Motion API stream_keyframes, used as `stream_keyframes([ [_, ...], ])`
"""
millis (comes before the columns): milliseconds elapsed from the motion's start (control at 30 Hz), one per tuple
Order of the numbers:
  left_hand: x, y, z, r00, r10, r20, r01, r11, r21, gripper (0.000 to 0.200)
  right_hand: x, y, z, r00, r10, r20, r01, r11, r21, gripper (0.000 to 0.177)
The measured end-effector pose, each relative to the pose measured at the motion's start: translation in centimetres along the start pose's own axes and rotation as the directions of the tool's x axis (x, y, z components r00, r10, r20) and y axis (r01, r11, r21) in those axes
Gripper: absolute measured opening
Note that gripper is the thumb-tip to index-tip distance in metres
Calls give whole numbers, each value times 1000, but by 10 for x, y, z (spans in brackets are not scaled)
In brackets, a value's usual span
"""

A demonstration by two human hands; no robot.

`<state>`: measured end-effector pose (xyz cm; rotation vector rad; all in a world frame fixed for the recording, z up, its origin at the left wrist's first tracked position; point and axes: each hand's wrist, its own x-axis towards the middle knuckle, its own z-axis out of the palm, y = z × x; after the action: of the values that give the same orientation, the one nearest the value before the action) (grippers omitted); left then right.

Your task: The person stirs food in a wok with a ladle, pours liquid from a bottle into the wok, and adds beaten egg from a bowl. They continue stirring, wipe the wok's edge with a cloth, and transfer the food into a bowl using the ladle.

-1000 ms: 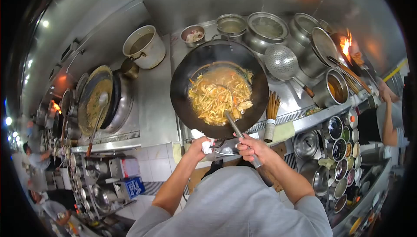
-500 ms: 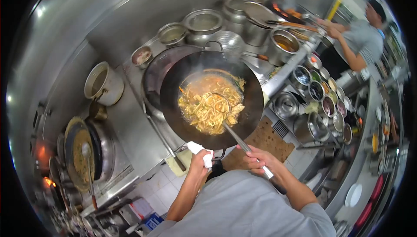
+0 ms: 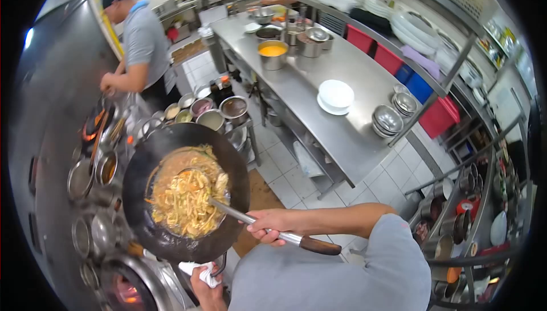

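Note:
A large dark wok (image 3: 138, 197) hangs in front of me, away from the burner. Inside is a steaming stew of pale strips in brownish sauce (image 3: 185, 200). My left hand (image 3: 206, 291) is closed on the wok's near handle through a folded white cloth (image 3: 196, 271). A long-handled metal ladle (image 3: 236, 214) rests with its bowl sunk in the food, so the bowl is mostly hidden. My right hand (image 3: 270, 226) is wrapped round the ladle's shaft, in front of its wooden grip.
A lit burner (image 3: 128, 288) is at lower left. Pots of ingredients (image 3: 212, 118) stand beyond the wok. A co-worker (image 3: 145, 37) works at the stove, upper left. On the steel table (image 3: 305, 103) are white plates (image 3: 335, 95), steel bowls (image 3: 387, 120) and an orange-filled pot (image 3: 273, 54).
My view and body have turned right, towards the steel table. The wok, lifted in my left hand, has swung away from the stove with the ladle still in the food.

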<state>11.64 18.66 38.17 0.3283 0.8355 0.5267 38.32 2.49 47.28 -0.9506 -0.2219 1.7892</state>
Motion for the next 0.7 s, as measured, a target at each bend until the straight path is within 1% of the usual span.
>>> stream_keyframes([
  [33, 35, -20, 20, 997, -71, 6, 71, 997, 0, 31, -6, -10, -39, 1000, -17, 6, 17, 1000, 18, 29],
  [67, 72, -61, 64, 990, -138, -1, 138, 990, 9, 31, -29, -30, -104, 998, -55, -32, 56, 997, 49, 29],
  [100, 74, -67, 88, 985, -165, 55, 164, 986, 24, 31, -48, -34, -109, 992, -94, -88, 99, 994, 55, 29],
  [133, 80, -72, 106, 978, -194, 78, 188, 979, 78, 31, -61, -37, -116, 985, -118, -126, 131, 987, 94, 30],
  [167, 85, -75, 121, 970, -223, 99, 210, 969, 127, 30, -75, -39, -119, 983, -130, -130, 143, 985, 92, 30],
  [200, 79, -82, 136, 967, -230, 113, 210, 964, 166, 28, -95, -41, -119, 973, -160, -168, 186, 971, 153, 30],
  [233, 95, -91, 148, 959, -257, 118, 228, 949, 216, 23, -105, -44, -133, 959, -194, -206, 238, 947, 217, 31],
  [267, 107, -98, 164, 949, -288, 130, 249, 935, 253, 22, -115, -48, -146, 959, -193, -208, 238, 945, 223, 31],
  [300, 118, -106, 181, 938, -319, 137, 270, 918, 291, 21, -124, -52, -158, 942, -226, -249, 288, 925, 248, 32],
  [367, 141, -118, 212, 910, -397, 119, 330, 867, 372, 20, -140, -61, -175, 902, -270, -336, 368, 888, 275, 35],
  [400, 154, -124, 227, 906, -413, 90, 351, 854, 385, 25, -149, -67, -179, 879, -284, -383, 402, 874, 275, 37],
  [433, 165, -129, 241, 897, -436, 69, 379, 840, 389, 30, -157, -74, -180, 881, -268, -389, 392, 875, 284, 37],
  [500, 191, -140, 273, 878, -470, 88, 382, 799, 465, 30, -167, -87, -193, 817, -314, -484, 492, 818, 299, 37],
  [533, 209, -146, 285, 844, -520, 127, 407, 777, 480, 30, -171, -95, -197, 806, -314, -502, 504, 808, 305, 37],
  [600, 234, -157, 316, 824, -550, 132, 416, 747, 519, 31, -179, -112, -200, 747, -336, -574, 590, 733, 339, 34],
  [633, 246, -161, 331, 817, -558, 144, 407, 736, 541, 31, -182, -119, -203, 727, -334, -600, 608, 720, 335, 34],
  [700, 266, -162, 354, 768, -616, 178, 430, 700, 570, 32, -187, -137, -197, 679, -351, -645, 678, 638, 366, 31],
])
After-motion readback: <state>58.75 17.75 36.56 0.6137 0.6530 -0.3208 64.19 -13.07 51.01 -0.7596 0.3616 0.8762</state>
